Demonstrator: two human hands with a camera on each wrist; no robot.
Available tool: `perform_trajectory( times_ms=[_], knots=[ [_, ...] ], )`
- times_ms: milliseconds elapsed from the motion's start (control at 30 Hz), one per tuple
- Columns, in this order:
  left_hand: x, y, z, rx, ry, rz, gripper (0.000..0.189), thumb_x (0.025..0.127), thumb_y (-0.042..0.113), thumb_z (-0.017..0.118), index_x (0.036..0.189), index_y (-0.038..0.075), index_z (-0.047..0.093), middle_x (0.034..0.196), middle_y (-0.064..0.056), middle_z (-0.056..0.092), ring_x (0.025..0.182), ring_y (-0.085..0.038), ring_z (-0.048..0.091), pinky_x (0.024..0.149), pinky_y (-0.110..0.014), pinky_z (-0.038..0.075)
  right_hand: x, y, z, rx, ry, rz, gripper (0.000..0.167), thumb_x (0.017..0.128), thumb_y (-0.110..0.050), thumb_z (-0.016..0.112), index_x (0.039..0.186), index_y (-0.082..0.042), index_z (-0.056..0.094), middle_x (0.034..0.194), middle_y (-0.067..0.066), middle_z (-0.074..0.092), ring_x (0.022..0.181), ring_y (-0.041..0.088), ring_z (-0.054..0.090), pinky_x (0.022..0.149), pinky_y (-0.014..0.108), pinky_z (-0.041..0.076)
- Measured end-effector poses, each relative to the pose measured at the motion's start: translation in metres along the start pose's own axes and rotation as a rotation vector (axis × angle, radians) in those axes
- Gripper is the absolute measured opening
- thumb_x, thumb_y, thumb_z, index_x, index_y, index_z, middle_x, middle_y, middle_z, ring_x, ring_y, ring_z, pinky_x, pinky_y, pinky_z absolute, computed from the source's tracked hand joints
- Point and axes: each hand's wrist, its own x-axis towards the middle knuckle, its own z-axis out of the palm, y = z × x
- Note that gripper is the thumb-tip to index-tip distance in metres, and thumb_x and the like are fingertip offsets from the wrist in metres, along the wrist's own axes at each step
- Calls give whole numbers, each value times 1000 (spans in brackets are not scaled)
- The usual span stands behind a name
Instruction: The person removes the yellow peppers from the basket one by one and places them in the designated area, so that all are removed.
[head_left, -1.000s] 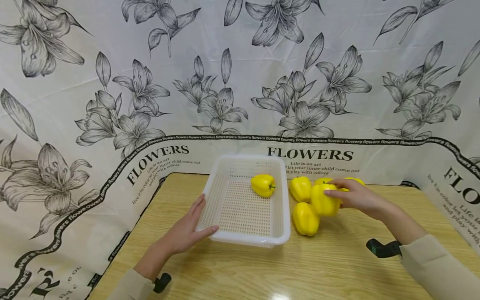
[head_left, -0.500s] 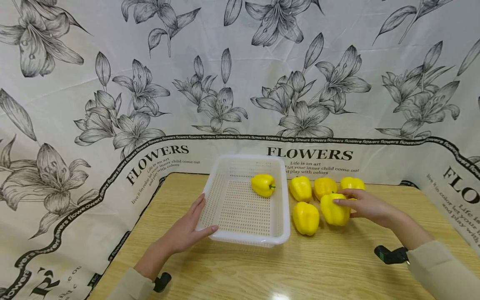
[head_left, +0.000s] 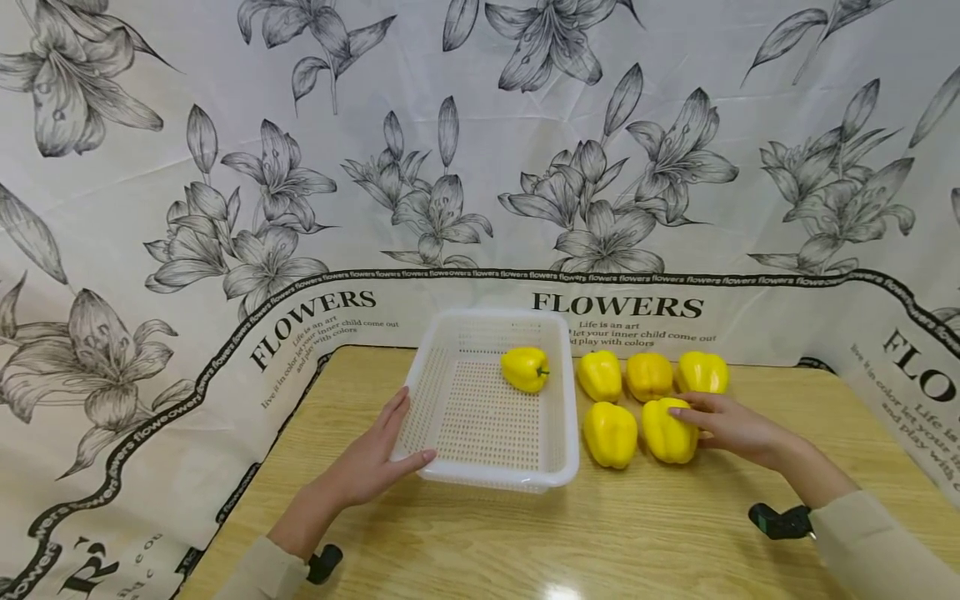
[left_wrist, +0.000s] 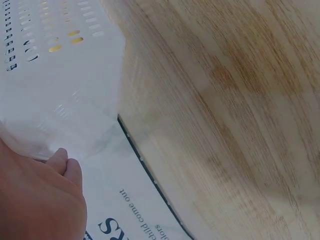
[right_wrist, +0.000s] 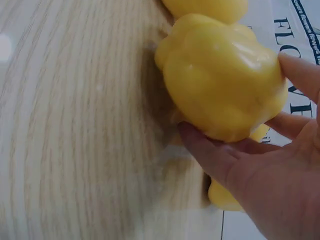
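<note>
A white perforated plastic basket [head_left: 491, 479] stands on the wooden table with one yellow bell pepper [head_left: 524, 370] inside, towards its back right. My left hand [head_left: 365, 467] holds the basket's front left corner, thumb along the front rim and fingers at the left side. In the left wrist view, the fingertips touch the basket wall [left_wrist: 65, 95]. My right hand [head_left: 738, 429] grips another yellow bell pepper [head_left: 669, 432] from its right side, low over or on the table. The right wrist view shows thumb and fingers around that bell pepper [right_wrist: 220, 75].
Beside the basket, a yellow bell pepper [head_left: 611, 434] lies left of the held one. Behind them, a row of three has a left pepper [head_left: 600, 376], a middle one [head_left: 649, 377] and a right one [head_left: 702, 372]. Flower-printed cloth [head_left: 465, 225] rises behind the table [head_left: 480, 542].
My right hand has moved right and down towards me with the bell pepper, away from the others, uncovering the back row. The left hand and basket have stayed in place.
</note>
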Motion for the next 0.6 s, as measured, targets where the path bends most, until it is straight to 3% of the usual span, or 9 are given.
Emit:
perform_trajectory(
  times_ms=[367, 600],
  knots=[
    [0, -1, -1, -5, 12, 7, 106, 94, 73, 53, 165, 10, 5, 173, -2, -1, 153, -36, 22, 120, -56, 28, 1, 14, -1, 24, -8, -38, 73, 112, -38, 39, 160, 10, 9, 164, 36, 9, 150, 52, 16, 114, 66, 34],
    [0, 0, 0, -21, 16, 10, 106, 94, 72, 53, 165, 10, 7, 173, -2, 0, 154, -35, 21, 120, -56, 28, 0, 18, -1, 58, -5, -35, 69, 113, -38, 35, 161, 7, 12, 165, 34, 9, 150, 48, 14, 118, 66, 27]
  ],
)
